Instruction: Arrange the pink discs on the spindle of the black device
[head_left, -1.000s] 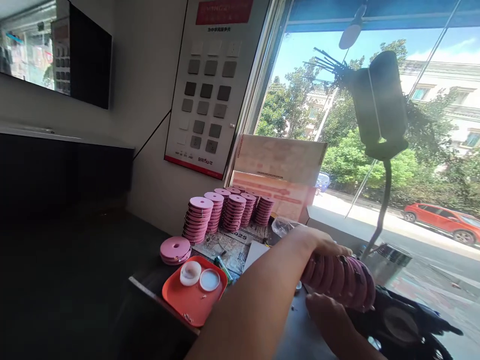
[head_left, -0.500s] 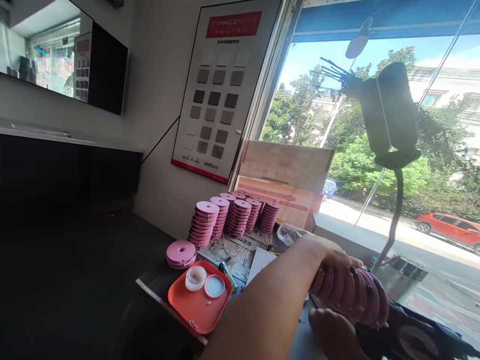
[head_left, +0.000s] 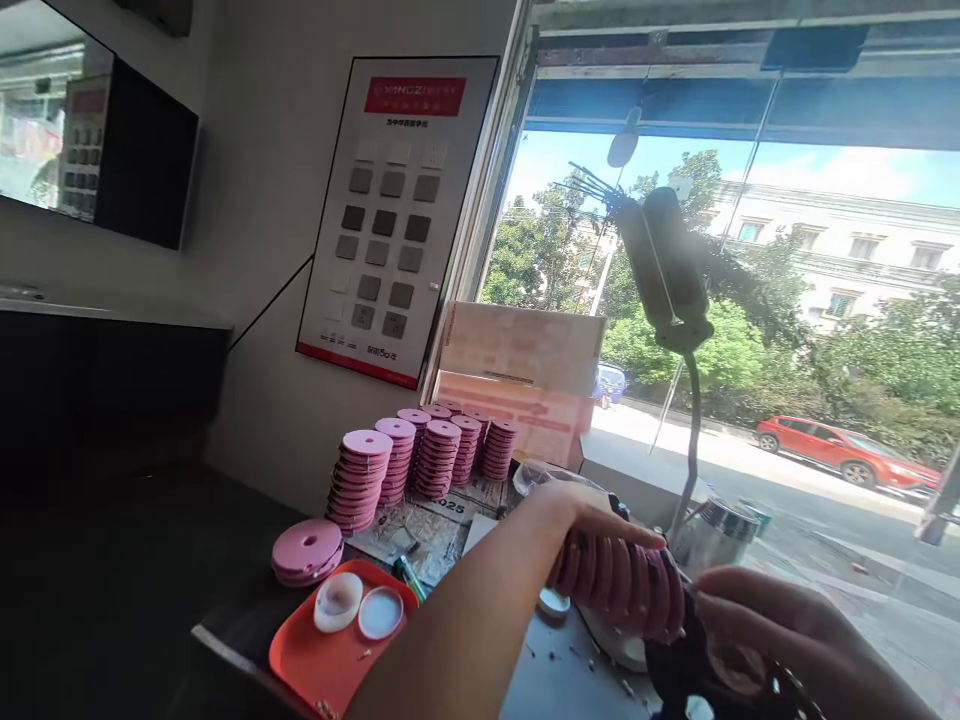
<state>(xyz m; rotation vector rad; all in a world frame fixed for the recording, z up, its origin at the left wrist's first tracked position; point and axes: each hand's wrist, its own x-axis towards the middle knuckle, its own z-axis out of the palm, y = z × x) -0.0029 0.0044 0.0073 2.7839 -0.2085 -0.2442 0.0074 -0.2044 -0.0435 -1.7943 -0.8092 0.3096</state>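
My left hand (head_left: pixel 581 510) lies on top of a sideways row of pink discs (head_left: pixel 622 590) and grips it, the forearm coming up from the bottom middle. My right hand (head_left: pixel 780 620), blurred, is at the row's right end with its fingers curled round what looks like a single pink disc (head_left: pixel 731 668). Under both hands sits a black device (head_left: pixel 675 680), mostly hidden. Several upright stacks of the same pink discs (head_left: pixel 420 460) stand behind on the bench, and a short stack (head_left: pixel 306 548) lies to the left.
An orange tray (head_left: pixel 300 665) with two white lids (head_left: pixel 337 602) sits at the bench's front-left edge. A cardboard box (head_left: pixel 517 380) leans at the window. A gooseneck holder (head_left: pixel 667 270) rises from near a metal can (head_left: pixel 720 530). A switch sample board (head_left: pixel 390 210) hangs on the wall.
My right hand has come up from below the row to its right end. The view has swung right and slightly up; my left hand stays on the row.
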